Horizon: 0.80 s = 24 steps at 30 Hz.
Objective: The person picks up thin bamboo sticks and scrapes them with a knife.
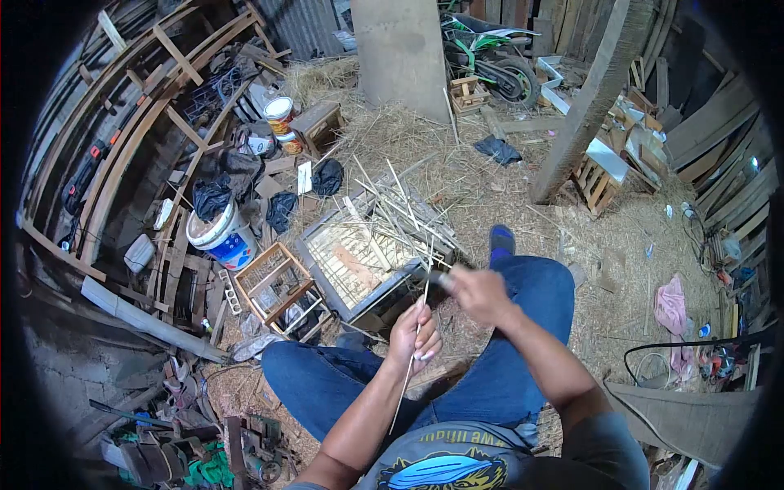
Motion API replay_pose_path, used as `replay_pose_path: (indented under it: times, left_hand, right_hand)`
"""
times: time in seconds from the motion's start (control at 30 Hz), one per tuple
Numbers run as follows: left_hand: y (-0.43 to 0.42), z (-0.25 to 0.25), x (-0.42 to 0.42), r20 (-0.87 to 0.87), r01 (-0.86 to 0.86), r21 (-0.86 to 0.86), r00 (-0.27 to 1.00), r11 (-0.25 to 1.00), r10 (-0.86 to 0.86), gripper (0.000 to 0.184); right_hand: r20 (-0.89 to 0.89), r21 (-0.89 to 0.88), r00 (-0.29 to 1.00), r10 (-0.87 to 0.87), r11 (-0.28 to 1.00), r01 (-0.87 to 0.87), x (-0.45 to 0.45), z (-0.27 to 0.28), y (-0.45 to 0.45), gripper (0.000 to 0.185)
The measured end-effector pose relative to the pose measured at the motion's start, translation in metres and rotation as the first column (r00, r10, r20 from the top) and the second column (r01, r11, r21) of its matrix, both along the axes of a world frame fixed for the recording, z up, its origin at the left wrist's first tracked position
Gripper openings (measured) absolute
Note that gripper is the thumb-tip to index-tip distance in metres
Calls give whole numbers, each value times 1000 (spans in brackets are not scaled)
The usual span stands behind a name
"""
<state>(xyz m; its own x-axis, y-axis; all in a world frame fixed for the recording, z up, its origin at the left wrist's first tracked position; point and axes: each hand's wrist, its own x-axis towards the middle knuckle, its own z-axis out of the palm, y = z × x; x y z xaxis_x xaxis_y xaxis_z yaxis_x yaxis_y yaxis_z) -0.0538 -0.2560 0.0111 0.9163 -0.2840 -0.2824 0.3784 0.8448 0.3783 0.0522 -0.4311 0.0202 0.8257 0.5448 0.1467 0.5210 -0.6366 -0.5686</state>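
Observation:
My left hand (415, 336) is closed around a thin bamboo strip (399, 400), which runs from above my lap up past my fingers. My right hand (478, 296), a little smeared by motion, is closed on a knife, its short grey blade (439, 278) at the strip's upper part. Just ahead stands a dark-framed box (327, 282) with a light, wire-like grid top. Several split bamboo strips (400, 208) lie heaped across its far side. The knife's handle is hidden in my fist.
Left of the box are a small wooden cage (273, 282) and a white bucket (224, 237). A wooden post (584, 106) rises at the right. Farther back stand a motorbike (498, 61) and a board (400, 57). Straw and shavings cover the floor.

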Motion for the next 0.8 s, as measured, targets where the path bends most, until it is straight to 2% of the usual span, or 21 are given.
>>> replay_pose_path:
  times: [0.07,0.13,0.2,0.23,0.27,0.37,0.47,0.8]
  left_hand:
    - [-4,0,-10,-9,12,2,1000,1000,-11,36]
    - [-4,0,-14,-24,23,5,999,1000,-23,36]
    - [-2,-3,-9,-21,-6,48,1000,999,7,36]
    - [-2,1,-4,-61,-47,89,997,995,52,36]
    - [0,0,-1,-61,-53,87,996,995,58,36]
    - [6,3,5,-41,-12,205,999,979,21,35]
    - [5,7,5,1,-22,172,1000,985,22,34]
    - [10,2,7,-17,-8,94,1000,996,10,34]
  right_hand:
    - [9,-5,993,-115,993,115,29,-12,-18,45]
    - [26,-6,996,-86,996,86,33,-1,-20,48]
    - [-55,-106,998,23,994,-29,14,9,-9,37]
    - [7,-48,994,107,993,-107,1,8,-2,36]
    - [-37,-3,985,167,986,-167,-9,10,1,34]
    - [-27,73,975,221,973,-219,-16,13,6,32]
    - [-1,97,979,203,975,-202,-11,16,6,30]
    - [93,2,975,202,979,-203,7,6,5,31]
